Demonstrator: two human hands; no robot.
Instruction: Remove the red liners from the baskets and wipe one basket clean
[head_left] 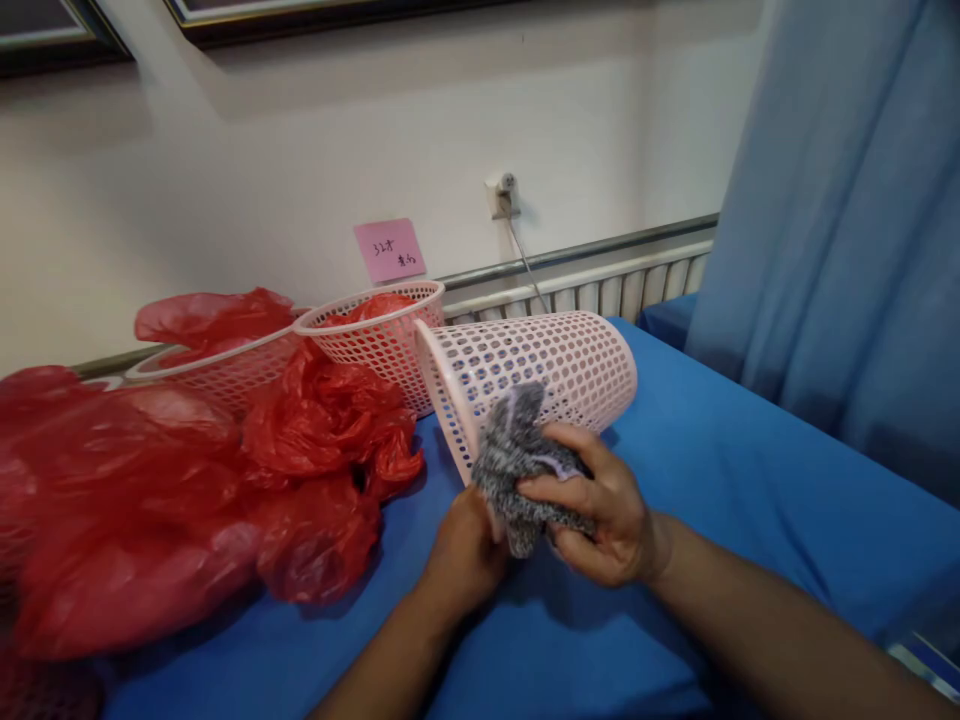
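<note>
A pale pink perforated plastic wastebasket [585, 365] lies tipped on its side, its open mouth facing left. My left hand [466, 548] is closed at the lower edge of its rim; the fingertips are partly hidden. In my right hand [600, 510] is a bunched grey cloth [504, 455] with pale purple edging, pressed against the basket's side near the rim. The thumb and fingers wrap around the cloth. Part of the cloth covers the rim beside my left hand.
Red plastic bags [322, 420] are heaped on the left, some inside upright pink baskets [360, 345]. Everything rests on a blue-covered bed [720, 480]. Behind stand a radiator [611, 298], a plugged-in socket [502, 197] and a pink note [390, 250]. A blue curtain [832, 230] hangs at right.
</note>
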